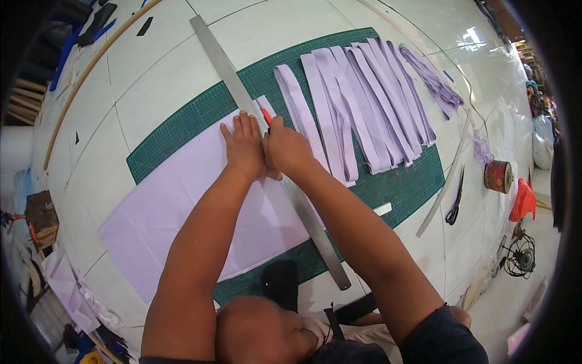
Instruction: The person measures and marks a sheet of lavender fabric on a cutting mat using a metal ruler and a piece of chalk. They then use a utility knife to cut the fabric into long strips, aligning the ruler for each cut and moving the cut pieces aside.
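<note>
My left hand [244, 144] lies flat with its fingers spread, pressing on a long metal ruler [221, 57] and the lilac fabric [182, 200] beside it. In my right hand [290, 148] is a red cutter knife [267, 116], held against the ruler's right edge near its middle. The blade is hidden. Under the fabric and ruler lies a green cutting mat [176, 133]. A narrow strip of the fabric shows to the right of the ruler. Several folded lilac strips [376, 109] lie side by side on the mat's right part.
Right of the mat lie a thin pale strip [445, 176], black scissors [454, 197] and a red round tin [498, 176]. A small white block [383, 209] sits on the mat. A curved wooden strip [79, 91] lies at the far left on the tiled floor [151, 54].
</note>
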A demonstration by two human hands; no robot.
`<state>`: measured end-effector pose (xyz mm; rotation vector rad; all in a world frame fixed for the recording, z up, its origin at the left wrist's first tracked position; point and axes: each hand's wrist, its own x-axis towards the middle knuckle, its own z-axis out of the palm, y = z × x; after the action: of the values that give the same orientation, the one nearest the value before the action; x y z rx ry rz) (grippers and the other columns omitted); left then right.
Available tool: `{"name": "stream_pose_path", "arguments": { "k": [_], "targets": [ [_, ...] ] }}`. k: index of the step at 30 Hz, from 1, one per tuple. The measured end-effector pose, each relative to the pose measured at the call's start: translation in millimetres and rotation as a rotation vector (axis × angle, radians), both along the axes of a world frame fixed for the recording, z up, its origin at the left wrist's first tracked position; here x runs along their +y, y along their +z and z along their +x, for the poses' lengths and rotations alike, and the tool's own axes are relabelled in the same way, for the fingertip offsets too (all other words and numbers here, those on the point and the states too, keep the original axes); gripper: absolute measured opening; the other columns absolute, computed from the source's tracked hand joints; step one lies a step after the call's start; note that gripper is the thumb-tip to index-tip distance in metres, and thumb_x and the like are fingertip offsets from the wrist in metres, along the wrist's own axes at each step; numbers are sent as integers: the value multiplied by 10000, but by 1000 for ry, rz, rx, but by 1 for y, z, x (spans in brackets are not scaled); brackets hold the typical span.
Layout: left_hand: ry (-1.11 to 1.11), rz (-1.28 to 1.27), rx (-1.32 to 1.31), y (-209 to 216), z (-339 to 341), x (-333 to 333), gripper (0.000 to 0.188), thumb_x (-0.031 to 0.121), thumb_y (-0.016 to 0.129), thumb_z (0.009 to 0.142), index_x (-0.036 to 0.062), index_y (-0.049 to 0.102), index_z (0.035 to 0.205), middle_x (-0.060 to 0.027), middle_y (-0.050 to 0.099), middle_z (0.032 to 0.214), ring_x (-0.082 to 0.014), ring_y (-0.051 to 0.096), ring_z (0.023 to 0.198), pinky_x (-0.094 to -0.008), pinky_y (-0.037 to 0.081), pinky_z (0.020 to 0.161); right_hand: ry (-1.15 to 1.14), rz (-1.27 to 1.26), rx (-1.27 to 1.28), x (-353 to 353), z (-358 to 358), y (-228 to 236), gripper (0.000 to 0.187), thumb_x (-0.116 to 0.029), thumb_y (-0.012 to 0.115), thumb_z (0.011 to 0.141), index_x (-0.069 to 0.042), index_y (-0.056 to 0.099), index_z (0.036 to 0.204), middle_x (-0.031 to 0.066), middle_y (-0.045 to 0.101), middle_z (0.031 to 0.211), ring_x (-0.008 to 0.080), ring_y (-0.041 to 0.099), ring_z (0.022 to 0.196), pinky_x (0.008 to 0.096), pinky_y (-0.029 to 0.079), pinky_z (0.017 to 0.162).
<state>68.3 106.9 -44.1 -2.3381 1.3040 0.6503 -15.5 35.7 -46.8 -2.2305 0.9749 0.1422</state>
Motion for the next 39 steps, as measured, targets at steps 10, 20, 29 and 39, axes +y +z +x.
{"name": "stream_pose_path", "arguments": {
  "k": [10,20,29,39],
  "targets": [
    [-48,-35,-54,-7,2,6,1525,769,810,468,-27,117,1569,-247,103,1635,-397,78,1527,-646,141,1162,9,63,17,-4,14,3,276,-224,473,960,22,478,1086,297,683,970,450,680,932,516,531,831],
    [-31,23,-18,5,6,7,1551,753,811,457,-89,101,1548,-279,97,1627,-403,96,1523,-644,92,1173,1,221,221,33,-91,23,208,-180,458,961,-28,457,1104,307,675,937,476,671,897,572,498,832],
    [-17,26,-6,0,1,7,1560,707,834,427,-63,86,1560,-272,66,1636,-379,89,1531,-630,100,1182,27,274,516,112,-288,42,270,-256,532,965,-37,401,1054,267,671,805,453,676,768,550,535,697],
    [-26,-8,-18,3,8,10,1563,744,816,442,-88,92,1550,-279,75,1633,-397,99,1525,-646,103,1172,149,188,525,79,-278,79,298,-298,525,974,-35,413,1060,249,687,854,434,693,777,556,540,671]
  ]
}}
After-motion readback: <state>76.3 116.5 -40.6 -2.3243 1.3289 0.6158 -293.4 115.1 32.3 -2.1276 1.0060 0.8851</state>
